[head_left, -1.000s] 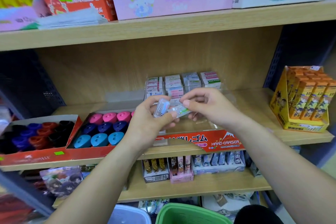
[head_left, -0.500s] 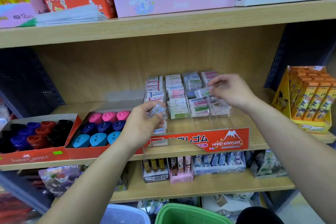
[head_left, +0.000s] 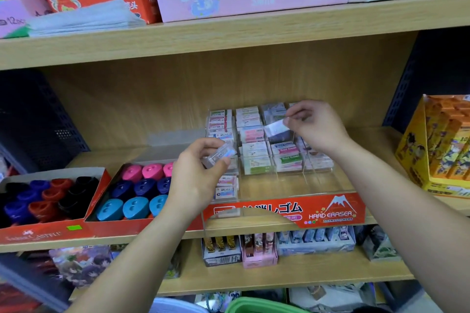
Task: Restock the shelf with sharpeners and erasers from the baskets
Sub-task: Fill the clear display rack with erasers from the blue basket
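Observation:
A clear acrylic eraser display with a red "Hard Eraser" front sits on the middle shelf, its rows partly filled with wrapped erasers. My left hand holds a small stack of wrapped erasers in front of the display's left column. My right hand pinches a single wrapped eraser above the display's third column near the back. Red boxes of sharpeners in pink, dark blue and light blue stand left of the display.
A second red box with dark sharpeners is at far left. An orange and yellow box stands at right. Cartons line the shelf above. Small packs fill the shelf below. A green basket rim shows at the bottom edge.
My hands were together in front of the display; the right one took one eraser and carried it up and back over the rear compartments. My left hand stayed low with the stack.

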